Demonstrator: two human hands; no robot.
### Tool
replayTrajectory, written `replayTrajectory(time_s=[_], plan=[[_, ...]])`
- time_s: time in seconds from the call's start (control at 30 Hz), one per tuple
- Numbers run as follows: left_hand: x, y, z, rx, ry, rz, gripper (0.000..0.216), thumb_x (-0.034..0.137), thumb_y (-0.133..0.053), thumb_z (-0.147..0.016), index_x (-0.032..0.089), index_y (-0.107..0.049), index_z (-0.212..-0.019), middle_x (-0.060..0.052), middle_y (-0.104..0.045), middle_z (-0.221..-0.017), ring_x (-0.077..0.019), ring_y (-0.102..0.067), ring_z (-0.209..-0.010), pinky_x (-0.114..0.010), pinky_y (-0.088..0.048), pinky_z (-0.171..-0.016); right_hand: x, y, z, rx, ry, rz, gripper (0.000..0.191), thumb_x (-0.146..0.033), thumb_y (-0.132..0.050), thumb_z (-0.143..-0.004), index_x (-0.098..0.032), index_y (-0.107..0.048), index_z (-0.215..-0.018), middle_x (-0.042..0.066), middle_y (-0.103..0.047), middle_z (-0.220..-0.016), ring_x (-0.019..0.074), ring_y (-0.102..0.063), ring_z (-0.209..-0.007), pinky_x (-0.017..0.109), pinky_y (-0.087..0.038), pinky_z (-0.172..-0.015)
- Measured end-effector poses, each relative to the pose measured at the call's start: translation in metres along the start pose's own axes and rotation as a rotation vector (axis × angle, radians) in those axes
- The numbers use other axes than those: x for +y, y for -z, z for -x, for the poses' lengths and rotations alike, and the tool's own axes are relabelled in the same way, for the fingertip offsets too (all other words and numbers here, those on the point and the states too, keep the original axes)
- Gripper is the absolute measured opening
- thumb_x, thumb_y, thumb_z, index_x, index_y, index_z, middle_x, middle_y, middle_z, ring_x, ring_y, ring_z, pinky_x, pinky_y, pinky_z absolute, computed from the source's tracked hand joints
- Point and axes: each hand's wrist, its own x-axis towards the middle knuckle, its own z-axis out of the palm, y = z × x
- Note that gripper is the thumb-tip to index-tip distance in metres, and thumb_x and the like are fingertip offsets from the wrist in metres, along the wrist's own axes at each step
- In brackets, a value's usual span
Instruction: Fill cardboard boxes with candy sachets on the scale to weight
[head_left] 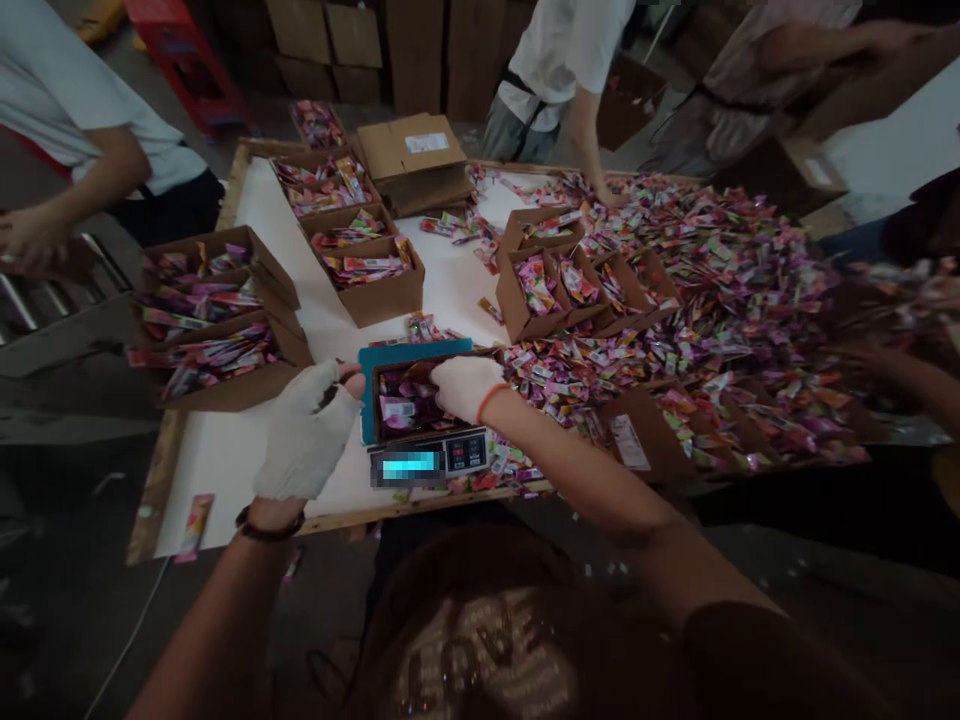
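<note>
A small carton (377, 400) filled with wrapped candy packets (397, 408) rests on a blue-topped weighing scale (466, 455) with a lit display. My right hand (469, 388), in a white glove with an orange cuff, reaches over the carton's right side. Its fingers bend down among the packets, and what they pinch is hidden. At the scale's left edge is my left hand (309, 430), in a white glove with bare fingertips. Its thumb and fingers are loosely curved with a gap between them, and I see nothing held.
Divided cartons of packets (225, 370) stand at the left, with another carton (382, 290) behind the scale. A large heap of packets (735, 260) covers the table's right side. Flattened cartons (412, 165) lie at the back. A co-worker's hand (611, 198) touches the heap; other people stand around.
</note>
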Motion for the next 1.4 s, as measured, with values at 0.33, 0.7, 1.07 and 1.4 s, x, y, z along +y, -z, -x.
replayTrajectory(time_s=[0.33, 0.7, 1.07, 1.4], plan=[[-0.066, 0.005, 0.013, 0.045, 0.299, 0.137, 0.045, 0.064, -0.07, -0.081, 0.026, -0.08, -0.102, -0.004, -0.072, -0.079, -0.027, -0.065, -0.076, -0.039, -0.048, -0.072, 0.113, 0.034, 0.119, 0.331, -0.199, -0.026, 0.025, -0.027, -0.06, -0.107, -0.023, -0.083, -0.115, 0.008, -0.083, -0.098, 0.0252, -0.074, -0.087, 0.034, -0.053, -0.076], [-0.032, -0.003, -0.008, -0.022, 0.225, 0.158, 0.047, 0.07, -0.065, -0.081, 0.024, -0.071, -0.09, -0.004, -0.069, -0.079, -0.0245, -0.064, -0.076, -0.039, -0.05, -0.072, 0.051, -0.003, 0.045, 0.059, 0.312, 0.17, 0.046, -0.009, -0.055, -0.106, -0.031, -0.08, -0.138, 0.01, -0.066, -0.153, 0.0169, -0.076, -0.095, 0.03, -0.051, -0.075], [-0.012, -0.025, -0.017, -0.164, 0.18, -0.038, 0.048, 0.071, -0.044, -0.093, 0.028, -0.058, -0.078, -0.008, -0.062, -0.072, -0.0297, -0.061, -0.075, -0.042, -0.044, -0.069, 0.065, -0.009, 0.025, 0.291, 0.462, -0.289, 0.032, -0.004, -0.057, -0.095, -0.021, -0.08, -0.109, 0.003, -0.081, -0.111, 0.0183, -0.071, -0.102, 0.028, -0.054, -0.095], [-0.04, -0.024, -0.018, -0.045, 0.271, 0.2, 0.076, 0.087, -0.046, -0.09, 0.018, -0.075, -0.102, -0.012, -0.072, -0.096, -0.0269, -0.062, -0.079, -0.043, -0.052, -0.071, 0.216, -0.004, 0.088, 0.476, -0.062, -0.292, 0.026, -0.023, -0.074, -0.086, -0.027, -0.085, -0.11, 0.002, -0.081, -0.089, 0.0249, -0.075, -0.085, 0.034, -0.06, -0.079]])
